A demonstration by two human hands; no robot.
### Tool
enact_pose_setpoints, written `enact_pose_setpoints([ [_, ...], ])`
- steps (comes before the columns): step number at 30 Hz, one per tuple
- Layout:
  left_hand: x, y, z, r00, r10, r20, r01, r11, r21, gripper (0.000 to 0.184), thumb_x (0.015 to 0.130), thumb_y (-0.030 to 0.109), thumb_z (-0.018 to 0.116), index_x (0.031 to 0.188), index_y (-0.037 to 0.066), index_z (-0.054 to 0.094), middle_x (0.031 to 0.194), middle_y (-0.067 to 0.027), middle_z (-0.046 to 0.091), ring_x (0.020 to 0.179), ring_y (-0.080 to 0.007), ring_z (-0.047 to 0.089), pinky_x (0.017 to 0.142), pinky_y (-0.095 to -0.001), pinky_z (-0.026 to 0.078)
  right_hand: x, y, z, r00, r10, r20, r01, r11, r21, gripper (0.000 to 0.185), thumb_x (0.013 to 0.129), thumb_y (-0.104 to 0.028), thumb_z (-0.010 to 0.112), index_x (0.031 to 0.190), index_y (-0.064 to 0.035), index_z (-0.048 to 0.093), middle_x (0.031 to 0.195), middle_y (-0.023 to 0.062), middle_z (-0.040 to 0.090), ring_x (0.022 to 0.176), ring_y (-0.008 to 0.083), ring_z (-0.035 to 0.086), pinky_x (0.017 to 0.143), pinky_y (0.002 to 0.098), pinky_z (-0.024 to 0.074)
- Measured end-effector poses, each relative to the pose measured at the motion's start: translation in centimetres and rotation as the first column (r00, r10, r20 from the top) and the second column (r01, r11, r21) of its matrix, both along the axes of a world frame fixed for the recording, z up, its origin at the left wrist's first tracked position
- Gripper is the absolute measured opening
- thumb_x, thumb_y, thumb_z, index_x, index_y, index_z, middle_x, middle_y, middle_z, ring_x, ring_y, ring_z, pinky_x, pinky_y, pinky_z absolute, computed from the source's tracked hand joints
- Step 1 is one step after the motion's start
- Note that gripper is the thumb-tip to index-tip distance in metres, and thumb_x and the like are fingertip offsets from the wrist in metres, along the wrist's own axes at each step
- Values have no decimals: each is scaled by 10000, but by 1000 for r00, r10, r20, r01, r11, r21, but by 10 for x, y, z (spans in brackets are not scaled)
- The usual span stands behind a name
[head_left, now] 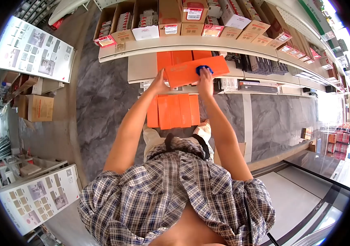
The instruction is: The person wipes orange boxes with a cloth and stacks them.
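Note:
An orange box point(187, 73) is held up, slightly tilted, in front of the shelves. My left hand point(159, 83) grips its left end, with the fingers partly hidden by the box. On the box's right part, my right hand point(205, 82) presses a blue cloth point(202, 69) against the orange face. Below, several orange boxes point(175, 111) stand side by side on the floor near my feet. Behind the held box, more orange boxes point(177, 56) lie on the lower shelf.
Cartons of small packs point(146, 20) line the upper shelf point(142, 48). Dark boxes point(261, 65) sit on the lower shelf to the right. Display boards point(33, 49) and a brown carton point(40, 108) stand at the left. A glass-topped counter point(318, 164) is at the lower right.

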State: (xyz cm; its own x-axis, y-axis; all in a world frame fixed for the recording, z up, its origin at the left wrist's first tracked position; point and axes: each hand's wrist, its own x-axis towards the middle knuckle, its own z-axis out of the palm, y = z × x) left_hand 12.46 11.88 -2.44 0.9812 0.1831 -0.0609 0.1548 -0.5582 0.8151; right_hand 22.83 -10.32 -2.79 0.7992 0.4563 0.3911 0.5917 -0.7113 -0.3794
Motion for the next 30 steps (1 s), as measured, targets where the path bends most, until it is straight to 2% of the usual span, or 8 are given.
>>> enact_pose_setpoints([
  [2, 1, 1, 0, 997, 14, -75, -18, 999, -49, 1145, 535, 207, 842, 1378, 2, 95, 1304, -194, 350, 1014, -248, 542, 891, -337, 453, -25, 30, 6, 974, 123, -189, -120, 992, 23, 387, 762, -27, 484, 1146, 23, 495, 1256, 154, 459, 1218, 314, 380, 1032, 385, 306],
  [5, 2, 6, -21, 998, 50, -44, -41, 981, 191, 1165, 528, 209, 846, 1387, 29, 80, 1332, -190, 336, 1005, -252, 550, 875, -342, 462, -60, 60, -6, 951, 283, -126, -284, 959, 6, 422, 767, -29, 492, 1188, -5, 490, 1247, 162, 473, 1227, 303, 377, 1025, 396, 314],
  [7, -2, 12, -5, 995, 27, -91, -15, 992, 127, 1172, 527, 211, 846, 1389, 32, 73, 1341, -185, 335, 1006, -252, 551, 874, -347, 462, -72, 65, 13, 866, 490, -102, -483, 872, 84, 420, 777, -33, 478, 1196, -20, 491, 1258, 154, 469, 1230, 297, 377, 1026, 397, 313],
  [14, -2, 40, -4, 990, -92, -105, 95, 995, 24, 1242, 530, 293, 841, 1401, 35, -6, 1386, -200, 251, 1197, -295, 416, 982, -383, 376, 2, -3, 5, 990, 113, -80, -111, 993, 31, 404, 778, -37, 486, 1181, 0, 486, 1273, 133, 455, 1232, 296, 366, 1043, 386, 294],
  [16, 1, 34, 10, 992, -55, -113, 101, 883, 458, 1194, 575, 411, 804, 1397, 31, 28, 1432, -186, 169, 1313, -324, 239, 1061, -422, 247, 4, -3, -1, 991, 111, -79, -110, 994, 15, 413, 777, -42, 495, 1188, -1, 480, 1278, 133, 451, 1234, 300, 364, 1041, 388, 296],
  [19, 12, 11, 43, 993, -103, 54, 58, 841, 538, 1208, 556, 548, 755, 1416, 97, 35, 1445, -195, 123, 1350, -328, 109, 1065, -536, 150, 2, 2, -5, 995, 72, -67, -73, 997, -10, 441, 767, -55, 518, 1203, -5, 467, 1284, 127, 445, 1236, 304, 361, 1037, 398, 297],
  [24, 54, -44, 41, 949, -298, -106, 283, 649, 706, 1053, 549, 535, 757, 1389, 159, 245, 1449, -182, 132, 1346, -334, 135, 1042, -578, 153, -3, 8, -4, 998, 43, -47, -44, 999, -1, 444, 761, -62, 531, 1198, -16, 475, 1280, 124, 448, 1236, 308, 359, 1035, 408, 295],
  [30, 86, -62, 33, 953, -160, -256, 302, 521, 798, 891, 675, 452, 695, 1400, 236, 225, 1427, -171, 183, 1297, -348, 225, 1011, -522, 237, -6, 3, 2, 982, 175, -69, -176, 984, -8, 406, 763, -80, 546, 1168, -66, 522, 1266, 115, 460, 1218, 303, 379, 1018, 414, 315],
])
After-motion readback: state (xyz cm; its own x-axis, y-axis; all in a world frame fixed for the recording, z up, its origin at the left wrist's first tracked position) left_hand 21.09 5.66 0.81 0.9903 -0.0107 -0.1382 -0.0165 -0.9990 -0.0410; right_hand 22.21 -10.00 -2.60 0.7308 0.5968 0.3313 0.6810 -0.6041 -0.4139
